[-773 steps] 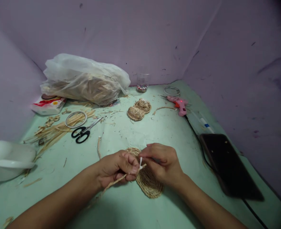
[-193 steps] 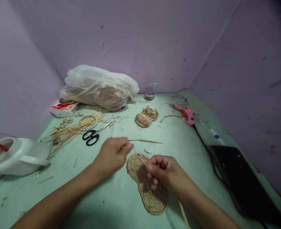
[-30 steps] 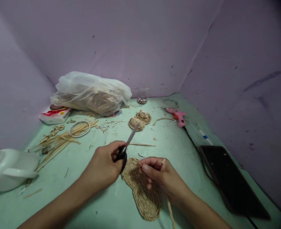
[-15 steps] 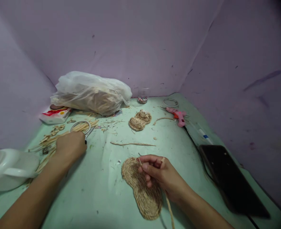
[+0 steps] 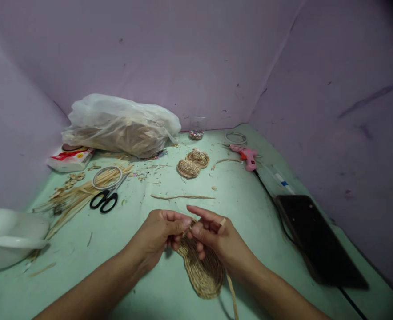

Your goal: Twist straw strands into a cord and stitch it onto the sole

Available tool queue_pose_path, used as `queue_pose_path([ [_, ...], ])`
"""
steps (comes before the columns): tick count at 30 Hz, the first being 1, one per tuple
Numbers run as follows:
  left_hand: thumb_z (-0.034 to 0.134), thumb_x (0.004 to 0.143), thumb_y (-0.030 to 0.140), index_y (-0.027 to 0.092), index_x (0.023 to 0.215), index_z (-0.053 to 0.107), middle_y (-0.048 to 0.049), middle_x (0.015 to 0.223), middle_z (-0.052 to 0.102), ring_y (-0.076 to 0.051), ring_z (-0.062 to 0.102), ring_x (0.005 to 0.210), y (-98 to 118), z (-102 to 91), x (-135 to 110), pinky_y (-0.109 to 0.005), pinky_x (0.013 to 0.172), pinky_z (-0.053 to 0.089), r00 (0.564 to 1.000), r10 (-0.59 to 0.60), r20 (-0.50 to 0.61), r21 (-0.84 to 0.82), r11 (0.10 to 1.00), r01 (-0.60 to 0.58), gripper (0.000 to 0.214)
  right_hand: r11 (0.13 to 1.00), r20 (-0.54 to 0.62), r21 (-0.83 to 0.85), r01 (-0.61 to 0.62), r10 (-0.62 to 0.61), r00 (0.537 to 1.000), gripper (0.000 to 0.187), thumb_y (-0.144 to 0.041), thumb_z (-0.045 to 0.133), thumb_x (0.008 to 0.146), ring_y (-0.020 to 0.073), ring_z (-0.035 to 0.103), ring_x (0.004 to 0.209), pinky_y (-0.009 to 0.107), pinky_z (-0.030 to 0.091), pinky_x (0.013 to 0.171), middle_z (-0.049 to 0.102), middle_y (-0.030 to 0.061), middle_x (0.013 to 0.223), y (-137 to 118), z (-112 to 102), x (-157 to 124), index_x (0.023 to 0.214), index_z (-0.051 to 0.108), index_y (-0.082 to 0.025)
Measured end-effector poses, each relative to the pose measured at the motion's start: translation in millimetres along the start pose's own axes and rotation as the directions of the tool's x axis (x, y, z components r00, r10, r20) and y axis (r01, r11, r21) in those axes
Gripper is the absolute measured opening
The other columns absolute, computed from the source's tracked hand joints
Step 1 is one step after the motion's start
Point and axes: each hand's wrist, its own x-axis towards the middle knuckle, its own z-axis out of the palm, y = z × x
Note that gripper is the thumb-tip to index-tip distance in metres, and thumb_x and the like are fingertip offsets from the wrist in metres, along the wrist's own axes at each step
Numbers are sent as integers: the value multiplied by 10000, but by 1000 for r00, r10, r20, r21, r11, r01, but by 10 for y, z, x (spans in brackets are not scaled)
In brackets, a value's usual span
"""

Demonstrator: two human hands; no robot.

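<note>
A sole-shaped piece of coiled straw cord (image 5: 203, 271) lies near the table's front, below my hands. My left hand (image 5: 161, 231) pinches its upper end between thumb and fingers. Close beside it, my right hand (image 5: 213, 233) is closed with thumb against fingers on the straw cord, index finger stretched out. The exact grip point is hidden by the fingers. Below my right hand the cord's loose length (image 5: 231, 295) hangs toward the front edge. Scissors with black handles (image 5: 105, 200) lie to the left, apart from both hands.
At the back stand a plastic bag (image 5: 123, 126) and a jar of beads (image 5: 196, 134). A pink glue gun (image 5: 247, 156) and a black phone (image 5: 319, 240) lie right. Left are a white jug (image 5: 16, 235) and straw strips (image 5: 73, 200). A small coiled piece (image 5: 193, 163) lies mid-table.
My left hand has left the scissors, which now lie on the table, and moved right to the sole-shaped piece. My right hand stays at that piece. The view has shifted slightly.
</note>
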Motion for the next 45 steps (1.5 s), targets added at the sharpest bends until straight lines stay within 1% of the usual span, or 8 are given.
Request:
queue_pose_path([
  [6,682,577,243,110,529,562,33,378,477,-38,353,342,18,-47,66,-173,362,242,961,168,-219,68,985,-157,185,994,110,69,-82,74,991,454,-215,656,667,46,477,374,186,456,373,600,-14,588,36,-70,25,1089,527,-103],
  [13,701,495,176,122,516,526,58,395,428,-26,307,365,335,-483,125,-161,344,174,865,284,-413,28,954,-299,184,986,151,112,-124,107,983,298,-202,595,727,57,519,373,184,461,385,660,34,652,7,-119,35,1016,578,-131],
  [23,680,485,260,138,509,542,59,388,425,-42,306,360,377,-670,176,-173,360,189,827,296,-479,298,940,-164,186,947,291,293,-133,44,956,170,-152,619,677,97,608,555,247,510,593,668,41,731,-84,-154,13,840,656,-123],
  [26,660,497,244,137,493,586,46,372,437,-58,327,378,420,-689,118,-178,387,222,908,253,-334,542,840,-35,130,950,304,308,-46,-53,951,235,-148,651,639,107,613,630,253,506,636,670,50,801,-163,-156,-28,873,658,-136],
  [29,616,552,200,145,500,611,32,424,480,-71,362,431,447,-586,-52,-180,433,266,997,74,-9,692,720,-47,76,962,199,254,97,-150,969,242,-191,658,664,88,584,577,226,491,568,657,30,766,-243,-179,-53,905,652,-170],
  [34,549,652,202,144,604,622,29,516,488,-75,372,488,307,-243,-334,-181,461,284,940,-127,318,718,680,-151,104,940,-110,178,292,-276,955,150,-307,662,678,65,474,519,208,473,545,535,-18,600,-313,-209,-42,733,675,-168],
  [40,601,654,295,138,604,575,38,478,476,-54,413,390,-26,-104,-215,-158,375,304,882,-293,368,493,866,82,167,916,121,389,100,-159,980,142,-351,699,620,65,393,485,162,434,416,412,-37,534,-406,-206,-146,636,652,-217],
  [45,636,637,405,104,696,598,-18,537,573,-67,483,335,-180,-116,-51,-150,292,298,821,-310,480,128,950,284,309,866,123,455,207,-292,949,159,-403,726,559,61,181,373,113,188,238,235,-71,439,-426,-320,-275,610,639,-281],
])
